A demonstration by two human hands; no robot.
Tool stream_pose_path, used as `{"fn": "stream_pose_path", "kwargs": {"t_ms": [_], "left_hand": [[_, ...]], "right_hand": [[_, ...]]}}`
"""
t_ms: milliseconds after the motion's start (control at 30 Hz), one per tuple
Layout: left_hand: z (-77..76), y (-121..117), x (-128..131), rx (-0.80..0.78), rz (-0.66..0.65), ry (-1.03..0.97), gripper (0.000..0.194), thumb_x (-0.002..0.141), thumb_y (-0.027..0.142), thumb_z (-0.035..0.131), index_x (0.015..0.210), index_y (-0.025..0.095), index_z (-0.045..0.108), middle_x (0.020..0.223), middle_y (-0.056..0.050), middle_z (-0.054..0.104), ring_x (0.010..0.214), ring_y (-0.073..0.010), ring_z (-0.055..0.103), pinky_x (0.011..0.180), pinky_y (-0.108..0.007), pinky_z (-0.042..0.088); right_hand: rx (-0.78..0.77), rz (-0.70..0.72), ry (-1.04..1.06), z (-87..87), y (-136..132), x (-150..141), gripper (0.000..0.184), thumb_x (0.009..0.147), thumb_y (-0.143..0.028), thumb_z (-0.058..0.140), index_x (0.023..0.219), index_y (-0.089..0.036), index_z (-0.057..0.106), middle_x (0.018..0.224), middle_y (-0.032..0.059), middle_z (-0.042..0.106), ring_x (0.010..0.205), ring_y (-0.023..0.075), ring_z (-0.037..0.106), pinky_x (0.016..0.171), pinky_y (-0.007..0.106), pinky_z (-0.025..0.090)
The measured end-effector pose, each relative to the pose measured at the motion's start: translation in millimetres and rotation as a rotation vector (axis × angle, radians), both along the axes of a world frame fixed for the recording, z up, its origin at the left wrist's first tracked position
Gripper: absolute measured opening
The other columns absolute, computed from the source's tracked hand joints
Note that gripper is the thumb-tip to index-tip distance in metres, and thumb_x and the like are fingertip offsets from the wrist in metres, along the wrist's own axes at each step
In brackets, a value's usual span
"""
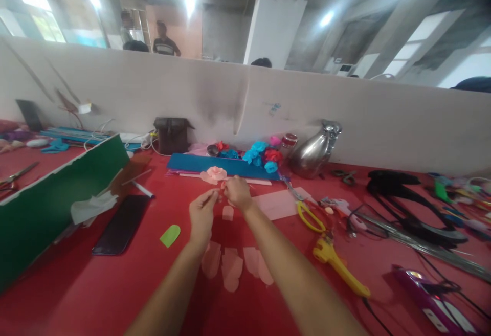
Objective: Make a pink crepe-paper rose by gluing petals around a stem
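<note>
Two hands meet at the middle of the frame: the left hand has thumb and fingers pinched together, though what it pinches is too small to tell; the right hand is curled closed, a small pink piece at its fingertips. Just above them lies a pink flower. Pink petals lie between the forearms at lower center, a green petal left of them, and yellow-handled scissors right of center on the red table.
</note>
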State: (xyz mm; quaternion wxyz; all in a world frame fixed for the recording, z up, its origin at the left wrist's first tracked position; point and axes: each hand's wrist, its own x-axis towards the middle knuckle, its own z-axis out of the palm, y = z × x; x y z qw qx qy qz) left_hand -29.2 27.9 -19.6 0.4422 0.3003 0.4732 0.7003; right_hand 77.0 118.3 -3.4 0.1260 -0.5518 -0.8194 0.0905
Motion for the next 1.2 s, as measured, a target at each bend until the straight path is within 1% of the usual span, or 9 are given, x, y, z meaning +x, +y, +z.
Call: {"fn": "stream_pose_path", "kwargs": {"t_ms": [133, 267, 367, 433, 600, 733, 867, 967, 1200], "left_hand": [[0.7, -1, 0, 0.006, 0.006, -0.007, 0.029, 0.066, 0.035, 0.069, 0.084, 0.012, 0.071, 0.070, -0.003, 0.068, 0.067, -0.0134, 0.060, 0.072, -0.028, 0.048], [2.8, -3, 0, -0.013, -0.005, -0.013, 0.029, 0.066, 0.036, 0.069, 0.084, 0.013, 0.071, 0.071, -0.003, 0.068, 0.068, -0.0132, 0.060, 0.071, -0.027, 0.048], [5.2, -4, 0, -0.011, -0.008, -0.026, 0.028, 0.064, 0.035, 0.070, 0.082, 0.013, 0.072, 0.069, -0.003, 0.067, 0.066, -0.0130, 0.060, 0.070, -0.028, 0.048], [8.4, -6, 1, -0.002, -0.023, -0.035, 0.028, 0.064, 0.035, 0.070, 0.081, 0.013, 0.072, 0.067, -0.002, 0.067, 0.064, -0.0124, 0.059, 0.070, -0.028, 0.048], [18.7, -15, 6, -0.021, -0.118, -0.018, 0.026, 0.062, 0.032, 0.072, 0.079, 0.012, 0.072, 0.064, -0.002, 0.067, 0.061, -0.0126, 0.060, 0.070, -0.030, 0.049], [19.2, -21, 12, -0.018, -0.250, 0.082, 0.025, 0.065, 0.032, 0.070, 0.082, 0.014, 0.072, 0.070, -0.003, 0.069, 0.064, -0.0128, 0.061, 0.073, -0.031, 0.050], [15.1, -24, 14, -0.031, -0.303, 0.148, 0.026, 0.067, 0.034, 0.068, 0.084, 0.015, 0.073, 0.071, -0.004, 0.069, 0.065, -0.0132, 0.061, 0.071, -0.030, 0.050], [12.9, -23, 14, -0.027, -0.297, 0.161, 0.026, 0.068, 0.033, 0.068, 0.085, 0.015, 0.073, 0.071, -0.003, 0.069, 0.065, -0.0130, 0.061, 0.071, -0.030, 0.050], [9.4, -23, 14, -0.025, -0.288, 0.195, 0.028, 0.068, 0.033, 0.068, 0.088, 0.016, 0.073, 0.071, -0.004, 0.069, 0.065, -0.0129, 0.061, 0.072, -0.031, 0.051]], "right_hand": [[0.044, -0.046, 0.123, 4.7, 3, 5, 0.014, 0.078, -0.020, 0.050, 0.075, -0.017, 0.064, 0.084, 0.0086, 0.068, 0.088, 0.0204, 0.055, 0.076, 0.027, 0.036], [0.037, -0.102, 0.275, 19.0, -11, 38, 0.021, 0.080, -0.026, 0.043, 0.090, -0.017, 0.059, 0.083, 0.0028, 0.065, 0.073, 0.0149, 0.057, 0.063, 0.023, 0.039], [-0.009, -0.105, 0.348, 29.0, -55, 79, 0.022, 0.076, -0.023, 0.043, 0.093, -0.019, 0.057, 0.081, -0.0008, 0.064, 0.069, 0.0135, 0.058, 0.060, 0.022, 0.041], [-0.150, -0.081, 0.397, 32.3, -94, 109, 0.022, 0.074, -0.023, 0.045, 0.093, -0.021, 0.057, 0.078, -0.0016, 0.063, 0.070, 0.0149, 0.058, 0.063, 0.024, 0.043], [-0.359, -0.171, 0.304, 25.5, -169, 157, 0.024, 0.072, -0.020, 0.046, 0.093, -0.022, 0.059, 0.081, 0.0011, 0.065, 0.072, 0.0175, 0.060, 0.065, 0.027, 0.044], [-0.403, -0.170, 0.238, 8.6, -185, 159, 0.029, 0.072, -0.017, 0.048, 0.099, -0.020, 0.059, 0.091, 0.0047, 0.066, 0.082, 0.0199, 0.062, 0.074, 0.031, 0.045], [-0.291, -0.201, 0.212, -1.3, -194, 156, 0.046, 0.073, -0.026, 0.055, 0.119, -0.022, 0.051, 0.118, 0.0093, 0.057, 0.103, 0.0243, 0.057, 0.085, 0.035, 0.044], [-0.232, -0.256, 0.166, -1.2, -205, 158, 0.052, 0.073, -0.029, 0.057, 0.123, -0.023, 0.048, 0.120, 0.0100, 0.054, 0.103, 0.0246, 0.056, 0.082, 0.034, 0.045], [-0.140, -0.344, 0.016, 3.5, -223, 146, 0.039, 0.075, -0.027, 0.053, 0.114, -0.024, 0.056, 0.119, 0.0093, 0.055, 0.099, 0.0241, 0.058, 0.070, 0.030, 0.046]]}}
